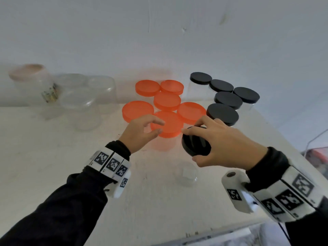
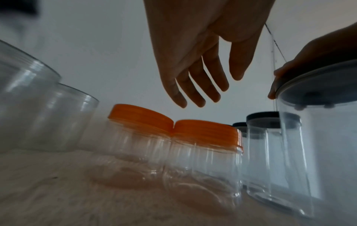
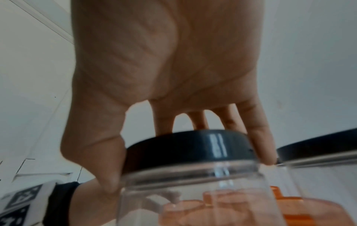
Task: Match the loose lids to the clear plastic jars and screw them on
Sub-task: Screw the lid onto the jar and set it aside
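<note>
Black lid (image 1: 196,145): seated on a clear jar (image 3: 193,191) near the tabletop (image 1: 53,157) front, right hand (image 1: 221,144) fingers (image 3: 260,137) curled round its rim. Left hand (image 1: 140,134): loosely spread, empty, above an orange-lidded jar (image 1: 167,124). Risk: the unsteadied jar may spin with the lid, or the lid cross-thread if tilted. Unlidded jars (image 1: 79,103) stand far left.
</note>
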### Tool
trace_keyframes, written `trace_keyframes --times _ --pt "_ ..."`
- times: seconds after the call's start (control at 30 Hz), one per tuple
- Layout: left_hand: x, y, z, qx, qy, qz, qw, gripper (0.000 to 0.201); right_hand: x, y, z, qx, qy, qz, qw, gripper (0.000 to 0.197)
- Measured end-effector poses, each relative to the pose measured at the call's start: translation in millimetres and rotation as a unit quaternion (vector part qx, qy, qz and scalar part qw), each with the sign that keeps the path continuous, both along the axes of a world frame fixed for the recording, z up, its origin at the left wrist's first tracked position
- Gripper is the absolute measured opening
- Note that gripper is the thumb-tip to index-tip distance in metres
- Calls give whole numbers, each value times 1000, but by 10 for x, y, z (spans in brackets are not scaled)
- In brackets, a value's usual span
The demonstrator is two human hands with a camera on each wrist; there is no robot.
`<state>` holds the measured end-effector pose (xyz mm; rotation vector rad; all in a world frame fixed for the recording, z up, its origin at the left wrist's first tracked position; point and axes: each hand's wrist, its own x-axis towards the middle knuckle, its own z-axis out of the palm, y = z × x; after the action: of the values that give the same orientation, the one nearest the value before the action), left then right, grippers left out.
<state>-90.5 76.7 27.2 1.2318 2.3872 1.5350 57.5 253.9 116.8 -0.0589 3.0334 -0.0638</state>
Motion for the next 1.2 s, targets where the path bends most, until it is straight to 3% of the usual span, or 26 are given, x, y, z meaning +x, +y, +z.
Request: trace_keyframes --times 0.2,0.37,0.67,0.83,1.2 --pt "-105 500 -95 -113 106 -34 987 66 275 462 -37 11 14 -76 997 70" --pt "-183 719 -192 -193 172 3 966 83 415 813 -151 19 38 -123 991 81" --pt "-254 754 -279 -212 201 41 956 79 306 1305 -362 13 98 -186 978 78" --pt "-251 754 -279 -216 201 43 954 80 171 1527 -493 24 174 -175 969 71" --pt "-238 747 -270 -229 192 44 953 79 -23 1724 -626 52 213 -161 962 67"
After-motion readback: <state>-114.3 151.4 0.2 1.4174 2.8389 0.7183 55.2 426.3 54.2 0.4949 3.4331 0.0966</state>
